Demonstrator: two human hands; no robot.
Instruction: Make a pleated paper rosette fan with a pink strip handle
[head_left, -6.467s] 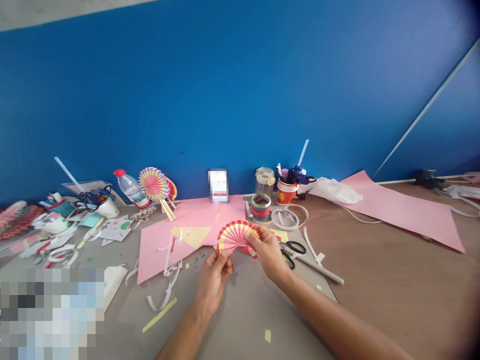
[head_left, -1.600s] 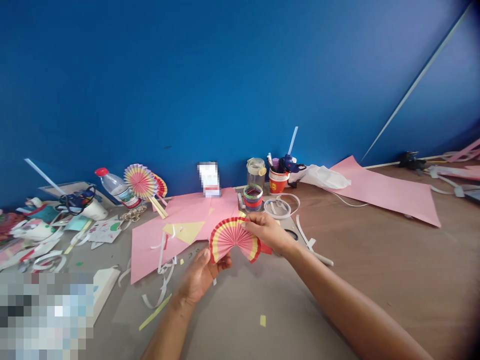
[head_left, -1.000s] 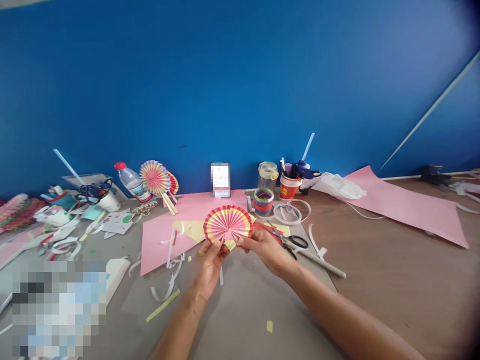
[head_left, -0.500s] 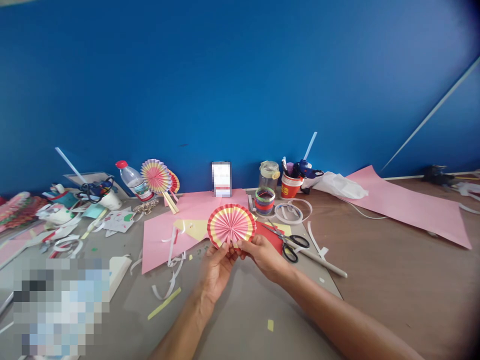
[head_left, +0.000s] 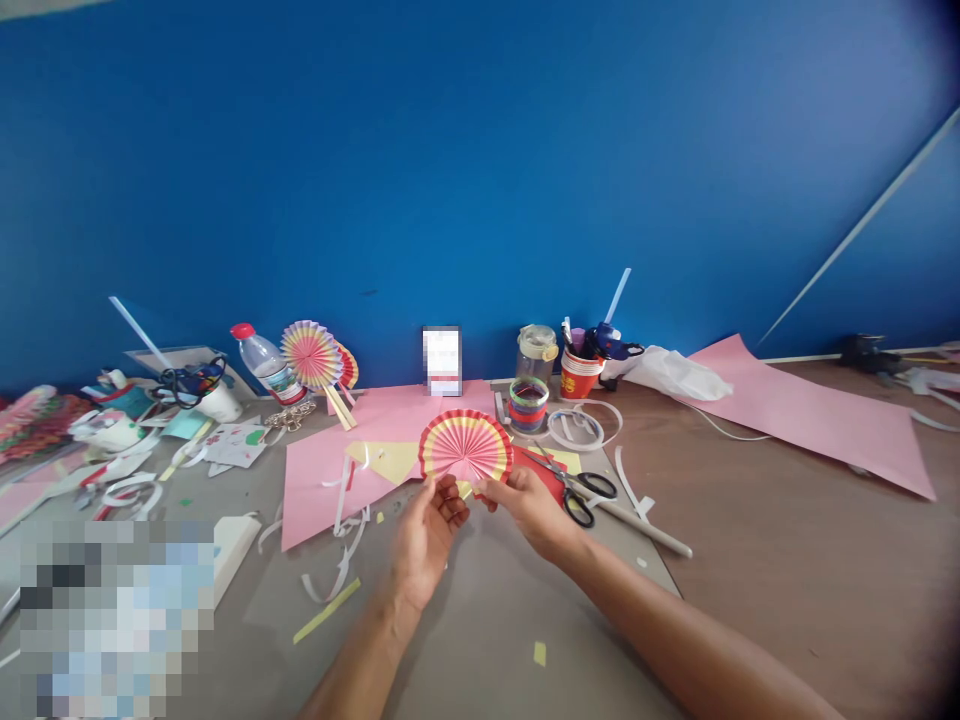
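A pleated paper fan, pink with yellow and red rings, is spread almost to a full circle above the table. My left hand pinches its lower left end. My right hand pinches its lower right end. A small gap stays open at the bottom between my fingers. Under the fan lie a large pink sheet and a yellow piece.
Black-handled scissors and a white pen lie just right of my right hand. At the back stand a finished fan on sticks, a water bottle, a jar and a red cup. Paper scraps clutter the left side; another pink sheet lies far right.
The fan went from a half circle to nearly a full disc as my hands brought its two ends together at the bottom. In the last half second the ends parted slightly.
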